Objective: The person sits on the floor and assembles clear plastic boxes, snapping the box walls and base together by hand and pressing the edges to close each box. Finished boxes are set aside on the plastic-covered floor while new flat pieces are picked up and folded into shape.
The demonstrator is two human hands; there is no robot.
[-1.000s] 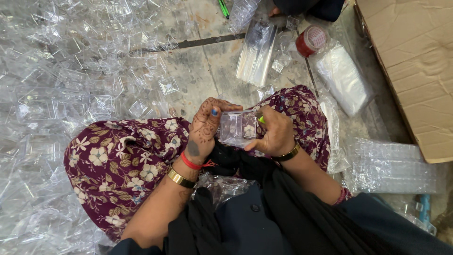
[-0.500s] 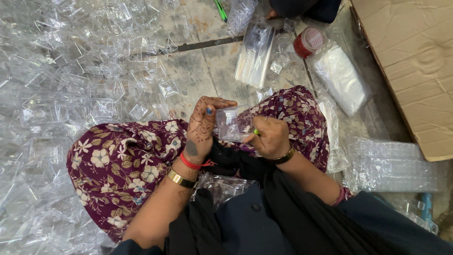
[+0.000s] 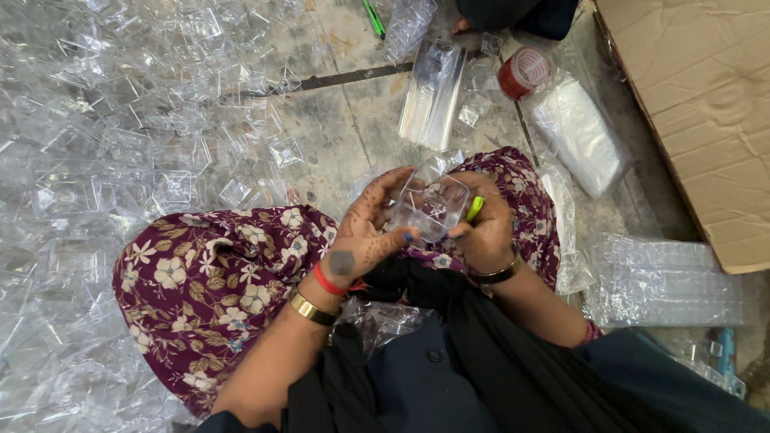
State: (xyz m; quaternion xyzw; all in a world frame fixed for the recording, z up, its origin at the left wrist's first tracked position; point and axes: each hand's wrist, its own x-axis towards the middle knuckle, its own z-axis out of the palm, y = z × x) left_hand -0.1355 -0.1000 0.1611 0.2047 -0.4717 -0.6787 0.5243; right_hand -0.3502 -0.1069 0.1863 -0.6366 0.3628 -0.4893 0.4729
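Person is sitting on the floor (image 3: 337,120), knees spread under a maroon floral skirt (image 3: 216,281), and both hands are working over the lap. The left hand (image 3: 365,236) is gripping a small clear plastic container (image 3: 429,207) from its left side, fingers curled under and around the near edge, thumb up along the far edge. The right hand (image 3: 485,232) is closing on the container's right side and is also pinching a small green tool (image 3: 475,208) against it, tip pointing up and away from the body. Holding from both sides is likely keeping the thin, flexible plastic steady while the tool is touching its right rim.

The container is sitting above the gap between the knees, open face turned up toward the camera and tilted slightly away. Its long axis is running roughly left to right, rising a bit toward the right; exact shape is hard to read through the transparency.

A big heap of loose clear containers (image 3: 96,128) is covering the floor to the left. Ahead, a stacked sleeve of containers (image 3: 431,100), a red-lidded jar (image 3: 523,72) and a plastic bag (image 3: 577,132) are lying near a cardboard box (image 3: 698,120). More stacked trays (image 3: 666,281) are lying to the right.
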